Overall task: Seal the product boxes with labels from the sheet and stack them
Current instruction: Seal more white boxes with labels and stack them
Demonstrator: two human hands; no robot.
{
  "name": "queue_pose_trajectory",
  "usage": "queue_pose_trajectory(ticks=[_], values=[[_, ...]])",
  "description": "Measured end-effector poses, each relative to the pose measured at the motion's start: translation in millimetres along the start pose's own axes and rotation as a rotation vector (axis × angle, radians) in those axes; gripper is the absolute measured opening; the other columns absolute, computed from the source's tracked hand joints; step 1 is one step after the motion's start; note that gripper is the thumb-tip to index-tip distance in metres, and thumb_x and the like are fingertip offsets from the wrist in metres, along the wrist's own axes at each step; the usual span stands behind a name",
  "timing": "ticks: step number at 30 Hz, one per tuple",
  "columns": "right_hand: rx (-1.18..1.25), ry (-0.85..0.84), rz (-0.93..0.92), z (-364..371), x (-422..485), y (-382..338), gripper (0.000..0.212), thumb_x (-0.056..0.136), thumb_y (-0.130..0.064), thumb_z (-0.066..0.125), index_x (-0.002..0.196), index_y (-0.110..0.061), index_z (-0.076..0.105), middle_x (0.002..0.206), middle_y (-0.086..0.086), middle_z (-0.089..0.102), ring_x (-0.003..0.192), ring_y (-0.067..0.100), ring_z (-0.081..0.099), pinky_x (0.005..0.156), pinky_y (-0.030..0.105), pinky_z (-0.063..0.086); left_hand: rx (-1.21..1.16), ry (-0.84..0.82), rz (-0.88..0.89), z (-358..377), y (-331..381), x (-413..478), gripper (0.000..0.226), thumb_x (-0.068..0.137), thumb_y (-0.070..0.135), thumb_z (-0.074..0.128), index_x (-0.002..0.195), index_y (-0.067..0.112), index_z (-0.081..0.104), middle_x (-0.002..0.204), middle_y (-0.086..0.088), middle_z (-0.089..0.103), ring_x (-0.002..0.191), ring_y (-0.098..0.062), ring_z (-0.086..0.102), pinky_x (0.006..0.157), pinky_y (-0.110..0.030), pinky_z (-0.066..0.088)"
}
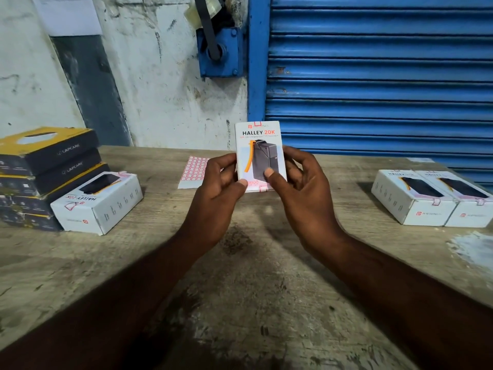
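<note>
While both hands work mid-frame, the biggest thing in view is the blue roller shutter (378, 76) at back right. A worn wooden table (253, 303) fills the lower half.

Far left on the table is a stack of dark and yellow LAPCARE boxes (40, 166). Two white boxes (416, 206) lie flat side by side, touching, at the far right, each with a pink label over its near edge. One more white box lying flat (106, 206) touches the front of the LAPCARE stack.

The left hand (218, 193) and right hand (306, 193) are both curled round the held HALLEY 20K box (257, 145). It stands upright above the table centre, printed face toward the camera. The left thumb is on the lower left corner and the right thumb presses the front face.

The label sheet (190, 173) lies flat behind the left hand, partly hidden. A small pink label (263, 187) sits on the held box's bottom edge, and another is at its top edge.
</note>
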State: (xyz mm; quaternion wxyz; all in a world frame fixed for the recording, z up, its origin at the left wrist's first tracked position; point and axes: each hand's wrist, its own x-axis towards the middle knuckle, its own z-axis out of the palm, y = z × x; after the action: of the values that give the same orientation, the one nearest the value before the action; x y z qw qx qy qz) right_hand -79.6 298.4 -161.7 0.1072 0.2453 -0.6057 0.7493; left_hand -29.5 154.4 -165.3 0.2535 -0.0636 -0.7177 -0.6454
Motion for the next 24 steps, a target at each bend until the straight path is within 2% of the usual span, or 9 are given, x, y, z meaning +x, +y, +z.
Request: queue_pose_trajectory(ticks=[3,9,14,20,24], values=[[0.001,-0.017,0.01,0.7,1.3,-3.8,0.032,0.099,-0.003,0.06,0.131,-0.008,0.057,0.121,0.005,0.073,0.112,0.017,0.07,0.096,0.035,0.056,0.029,0.027,0.016,1.0,2.7,-0.3,0.041,0.1,-0.002,0.054,0.136,0.011,0.041,0.128,-0.001,0.067,0.112,-0.004,0.066,0.084,-0.016,0.052],[0.004,-0.061,0.015,2.2,-0.7,-5.9,0.032,0.101,-0.004,0.056,0.133,-0.008,0.058,0.126,0.002,0.071,0.119,0.014,0.066,0.103,0.038,0.053,0.1,0.055,0.046,0.4,3.7,-1.3,0.054,0.091,-0.002,0.069,0.131,0.015,0.039,0.116,0.014,0.067,0.105,0.0,0.069,0.088,-0.019,0.055],[0.018,-0.077,0.001,1.7,-1.0,-8.0,0.035,0.099,-0.001,0.057,0.134,-0.006,0.057,0.127,0.001,0.07,0.118,0.009,0.066,0.102,0.031,0.053,0.107,0.071,0.052,-1.9,2.9,1.2,0.05,0.092,-0.005,0.066,0.13,0.013,0.04,0.116,0.016,0.066,0.105,0.002,0.068,0.088,-0.021,0.055],[-0.01,-0.122,-0.037,1.9,-2.4,-2.7,0.051,0.092,0.005,0.067,0.139,-0.005,0.05,0.134,0.006,0.066,0.124,0.016,0.063,0.107,0.047,0.05,0.046,0.097,0.024,-2.7,2.7,1.6,0.038,0.099,-0.002,0.054,0.134,0.011,0.044,0.123,0.004,0.069,0.107,-0.005,0.069,0.083,-0.014,0.052],[-0.035,-0.131,-0.046,-0.3,-2.1,-2.3,0.063,0.085,0.008,0.074,0.141,-0.004,0.047,0.137,0.007,0.064,0.127,0.017,0.061,0.109,0.046,0.049,0.031,0.072,0.012,-3.6,1.4,2.3,0.038,0.101,-0.003,0.048,0.135,0.012,0.042,0.126,-0.001,0.068,0.106,-0.003,0.068,0.085,-0.017,0.053]])
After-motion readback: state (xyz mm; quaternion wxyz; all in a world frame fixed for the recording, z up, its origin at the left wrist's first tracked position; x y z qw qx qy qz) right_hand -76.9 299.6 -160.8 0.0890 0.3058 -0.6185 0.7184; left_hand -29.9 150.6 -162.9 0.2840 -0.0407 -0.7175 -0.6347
